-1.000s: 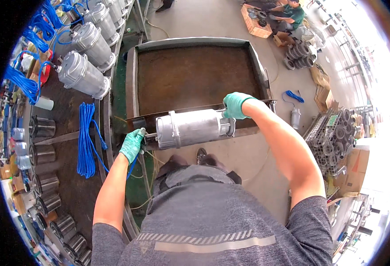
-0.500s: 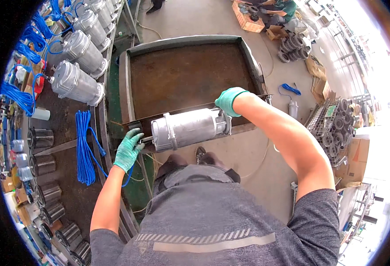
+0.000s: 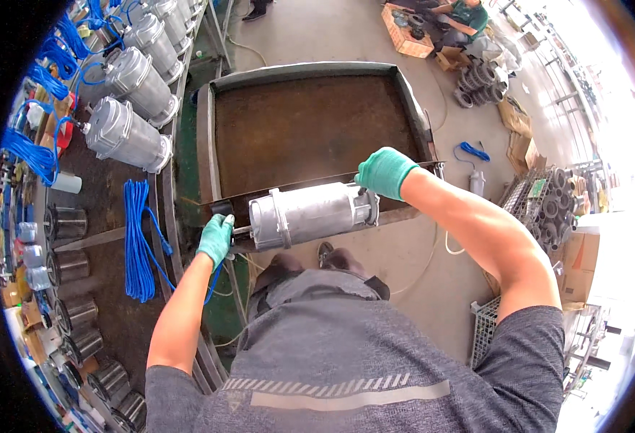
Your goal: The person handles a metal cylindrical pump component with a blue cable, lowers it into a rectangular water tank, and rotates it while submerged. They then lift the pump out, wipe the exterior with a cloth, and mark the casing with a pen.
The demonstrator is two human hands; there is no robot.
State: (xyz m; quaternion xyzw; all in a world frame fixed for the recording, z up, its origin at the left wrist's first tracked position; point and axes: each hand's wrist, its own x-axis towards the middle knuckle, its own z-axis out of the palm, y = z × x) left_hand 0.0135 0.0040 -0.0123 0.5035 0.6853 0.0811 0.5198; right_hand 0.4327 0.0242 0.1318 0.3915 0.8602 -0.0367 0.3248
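Note:
A silver cylindrical metal motor housing (image 3: 314,211) lies on its side across the near edge of a shallow metal tank (image 3: 205,155). My left hand (image 3: 217,237), in a green glove, is closed at the housing's left end, beside the short shaft (image 3: 242,230) sticking out there. What its fingers grip is hidden. A blue cable runs down below that hand. At the housing's right end, my right hand (image 3: 384,174), also gloved in green, is curled into a fist just above the end fitting (image 3: 364,208). Whatever it holds is covered by the fingers.
Left, a bench carries a coil of blue cable (image 3: 138,242), several similar silver housings (image 3: 126,135) and metal cylinders (image 3: 68,266). Right on the floor stand a wire basket of dark ring parts (image 3: 545,209) and cardboard boxes (image 3: 581,267). A co-worker (image 3: 469,18) sits far right by an orange crate (image 3: 406,31).
My right hand has shifted slightly right from the housing's end and its fist shows more. My left hand's fingers have drawn in, from spread to closed. The housing stays at the tank's edge.

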